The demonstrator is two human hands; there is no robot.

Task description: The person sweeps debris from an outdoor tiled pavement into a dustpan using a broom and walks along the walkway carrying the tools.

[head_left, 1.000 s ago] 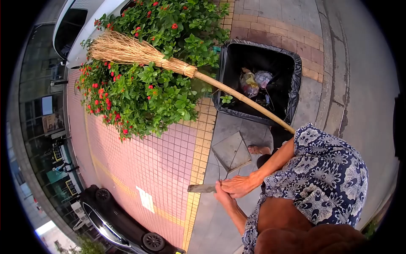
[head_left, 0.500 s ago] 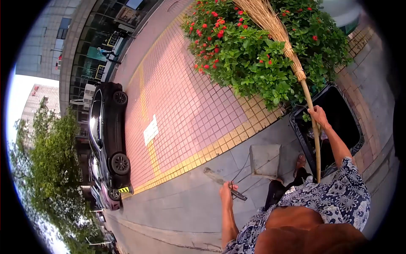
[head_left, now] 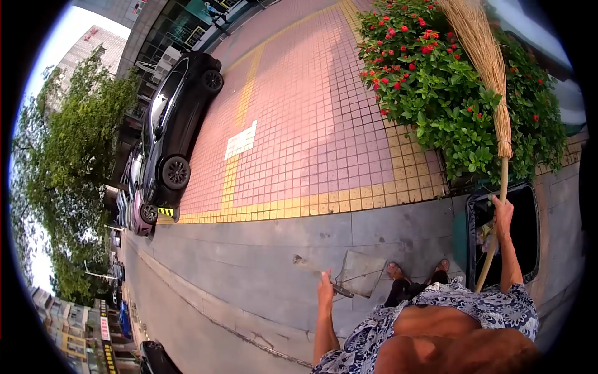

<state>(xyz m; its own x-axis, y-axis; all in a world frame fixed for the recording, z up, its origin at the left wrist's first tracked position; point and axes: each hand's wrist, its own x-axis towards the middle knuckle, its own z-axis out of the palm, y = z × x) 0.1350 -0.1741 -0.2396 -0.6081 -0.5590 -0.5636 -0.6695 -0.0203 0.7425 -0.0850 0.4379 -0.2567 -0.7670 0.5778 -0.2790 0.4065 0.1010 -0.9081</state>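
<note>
My right hand (head_left: 502, 213) is closed around the wooden handle of a straw broom (head_left: 489, 62), whose bristles point up and away over a flowering bush. Below that hand is an open bin (head_left: 470, 240) with a black liner and some litter showing inside. My left hand (head_left: 325, 288) is closed on a dark-handled tool (head_left: 342, 290) with a pale, worn far end; its exact kind is unclear. Beside it, near my feet, sits a grey dustpan (head_left: 362, 271) with thin wires or rods running across it towards my left hand.
A green bush (head_left: 442, 100) with red flowers stands beyond the bin. Grey paving (head_left: 268, 249) meets a red-tiled area (head_left: 299, 137) edged in yellow. A black car (head_left: 177, 118) is parked at the left, and a kerb (head_left: 205, 315) runs along the road. A person (head_left: 216, 15) stands far off.
The view has turned, so the bush, bin and broom sit further right. My left hand and its tool now appear closer to the dustpan. Both hands keep their hold.
</note>
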